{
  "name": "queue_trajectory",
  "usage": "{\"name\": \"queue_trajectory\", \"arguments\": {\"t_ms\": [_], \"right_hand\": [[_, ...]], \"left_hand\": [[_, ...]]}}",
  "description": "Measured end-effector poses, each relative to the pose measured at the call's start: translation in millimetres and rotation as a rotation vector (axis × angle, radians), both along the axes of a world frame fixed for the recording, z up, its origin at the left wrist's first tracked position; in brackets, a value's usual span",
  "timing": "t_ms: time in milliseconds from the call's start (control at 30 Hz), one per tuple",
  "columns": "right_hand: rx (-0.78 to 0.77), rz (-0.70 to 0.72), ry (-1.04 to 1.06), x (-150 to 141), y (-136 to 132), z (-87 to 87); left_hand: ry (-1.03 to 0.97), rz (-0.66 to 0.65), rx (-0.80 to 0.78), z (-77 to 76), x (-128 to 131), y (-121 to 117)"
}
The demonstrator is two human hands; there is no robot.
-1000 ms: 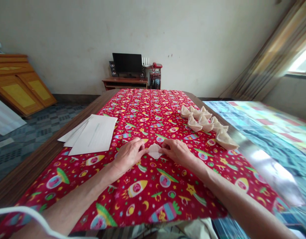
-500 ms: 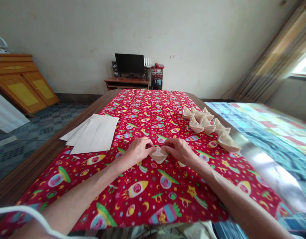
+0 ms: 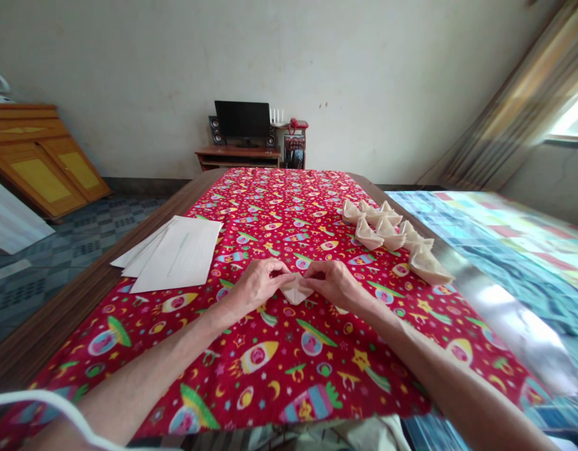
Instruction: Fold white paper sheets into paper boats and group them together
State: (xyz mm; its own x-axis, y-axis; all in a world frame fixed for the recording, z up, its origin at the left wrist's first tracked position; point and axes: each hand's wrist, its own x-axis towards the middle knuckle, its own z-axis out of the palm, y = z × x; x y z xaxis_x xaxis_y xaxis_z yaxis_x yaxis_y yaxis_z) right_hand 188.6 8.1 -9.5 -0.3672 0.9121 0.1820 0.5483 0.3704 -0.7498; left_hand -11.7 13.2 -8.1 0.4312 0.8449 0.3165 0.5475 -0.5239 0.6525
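Observation:
A small piece of folded cream paper point(image 3: 295, 292) lies on the red patterned cloth, between my two hands. My left hand point(image 3: 265, 280) pinches its left upper edge with thumb and forefinger. From the other side my right hand point(image 3: 330, 281) grips the right upper edge the same way. The fingertips partly cover the paper. To the right stand several folded paper boats point(image 3: 384, 235), clustered in uneven rows. A fanned stack of flat paper sheets point(image 3: 180, 254) rests on the cloth at the left.
The red cloth point(image 3: 260, 394) covers most of a brown table point(image 3: 49, 316). Against the far wall is a monitor point(image 3: 242, 119) with speakers on a small desk. A bed point(image 3: 505, 250) adjoins the right side. A white cable point(image 3: 58, 401) crosses the lower left.
Both hands have shifted their fingertips inward over the paper's upper edges. Its front flaps now look different, with a vertical crease in the middle. The boats and sheets stay put.

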Motion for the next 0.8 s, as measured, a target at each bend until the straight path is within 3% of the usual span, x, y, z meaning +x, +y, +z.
{"name": "queue_trajectory", "arguments": {"t_ms": [300,500,600,800], "right_hand": [[-0.024,-0.067,0.170,4,1,7.1],[0.076,-0.149,0.172,11,7,9.3],[0.111,-0.170,0.147,15,11,5.2],[0.159,-0.234,0.063,19,13,3.9]], "left_hand": [[-0.125,0.081,0.103,9.9,-2,-1],[-0.170,0.190,0.036,9.8,-13,5],[-0.144,0.190,0.016,8.1,-18,8],[-0.011,0.225,0.136,4.6,-24,14]]}}
